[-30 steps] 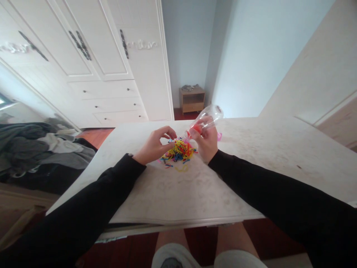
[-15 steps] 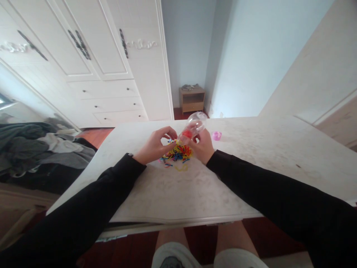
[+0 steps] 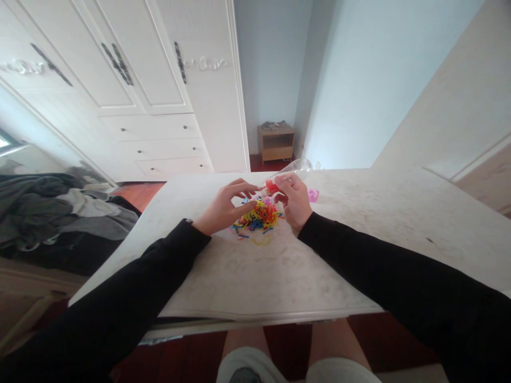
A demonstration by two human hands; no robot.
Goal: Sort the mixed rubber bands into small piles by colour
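Note:
My right hand (image 3: 294,199) grips a clear plastic bottle (image 3: 297,167), tilted with its mouth end down to the left. Some red bands (image 3: 271,186) show inside near that lower end. Below it on the table lies a loose pile of thin, colourful rubber bands (image 3: 259,215), mostly yellow, red and blue. My left hand (image 3: 227,207) is at the pile's left side, thumb and fingers apart around the bottle's mouth; whether its fingertips touch the bottle or a band, I cannot make out. Just right of my right hand sits a small pink object (image 3: 313,195), perhaps a lid.
All this is on a white, smudged table (image 3: 255,282). A heap of dark and grey clothes (image 3: 43,213) lies to the left. Beyond the table stand a white wardrobe (image 3: 159,101) and a small wooden nightstand (image 3: 277,143).
The bottle has swung lower and to the right, its far end leaning further away. My right hand has shifted its grip. The left hand's fingers are spread a little wider.

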